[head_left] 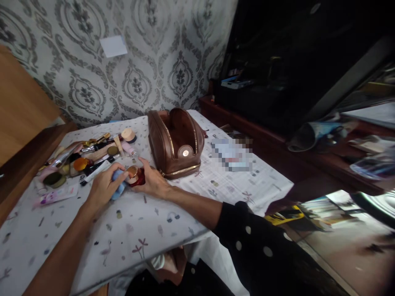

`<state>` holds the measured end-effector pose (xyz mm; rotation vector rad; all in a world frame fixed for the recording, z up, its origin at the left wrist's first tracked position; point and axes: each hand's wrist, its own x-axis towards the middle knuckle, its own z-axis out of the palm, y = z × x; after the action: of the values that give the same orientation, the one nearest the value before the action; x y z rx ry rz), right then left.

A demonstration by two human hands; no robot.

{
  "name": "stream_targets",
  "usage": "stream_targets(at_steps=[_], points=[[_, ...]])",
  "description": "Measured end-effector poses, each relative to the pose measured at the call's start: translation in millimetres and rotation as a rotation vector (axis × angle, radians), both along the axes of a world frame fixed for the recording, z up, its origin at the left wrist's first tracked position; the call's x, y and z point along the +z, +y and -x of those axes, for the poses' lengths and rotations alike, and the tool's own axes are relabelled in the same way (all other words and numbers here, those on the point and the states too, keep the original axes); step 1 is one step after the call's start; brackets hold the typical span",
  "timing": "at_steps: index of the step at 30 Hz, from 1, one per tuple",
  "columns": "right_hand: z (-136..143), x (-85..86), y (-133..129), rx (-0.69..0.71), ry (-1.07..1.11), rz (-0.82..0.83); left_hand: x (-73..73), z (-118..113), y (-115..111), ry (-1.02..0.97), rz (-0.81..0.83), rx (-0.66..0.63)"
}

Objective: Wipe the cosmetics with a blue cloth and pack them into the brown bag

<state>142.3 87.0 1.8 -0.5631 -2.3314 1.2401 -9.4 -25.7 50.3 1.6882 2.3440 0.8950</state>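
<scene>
My left hand is closed on a light blue cloth, which is pressed toward a small bottle. That red glass bottle with a copper-coloured cap is gripped in my right hand, its far side partly hidden by the fingers. Just behind my right hand stands a brown cosmetic bag, unzipped and gaping at the top. To the left of my hands lies a pile of makeup items, including an amber-lidded jar, a dark-lidded jar and a white-and-pink tube.
The table wears a white patterned cloth. A blurred-out flat item lies right of the bag. Beyond the table's right side is a dark red cabinet with a large black screen. A wooden panel borders the left.
</scene>
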Motion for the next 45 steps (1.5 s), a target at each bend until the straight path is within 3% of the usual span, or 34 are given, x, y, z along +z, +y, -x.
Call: stream_targets(at_steps=[5,8,13,15,22,28,35,41,45], points=[[-1,0.7,1,0.010,-0.013,-0.044,-9.6,1,1,0.219,0.062,-0.027],[-1,0.8,2,0.008,-0.034,-0.050,-13.9,7,5,0.161,0.058,-0.045],[-2,1.2,2,0.029,-0.005,-0.065,-10.6,19,6,-0.034,0.030,-0.292],[-2,0.5,2,0.030,-0.011,-0.077,-10.6,21,5,-0.057,0.033,-0.327],[-1,-3.5,2,0.045,-0.005,-0.131,-17.1,12,8,0.059,0.034,-0.101],[-2,-4.1,2,0.063,0.006,-0.161,-10.3,12,7,-0.013,0.022,-0.291],[1,-7.3,3,0.057,0.029,-0.189,-19.4,10,10,0.057,0.004,-0.142],[-1,-4.3,3,0.051,0.023,-0.181,-13.1,16,7,-0.066,0.028,-0.312],[-2,-5.0,3,0.052,0.034,-0.158,-14.3,10,7,-0.038,0.007,-0.257]])
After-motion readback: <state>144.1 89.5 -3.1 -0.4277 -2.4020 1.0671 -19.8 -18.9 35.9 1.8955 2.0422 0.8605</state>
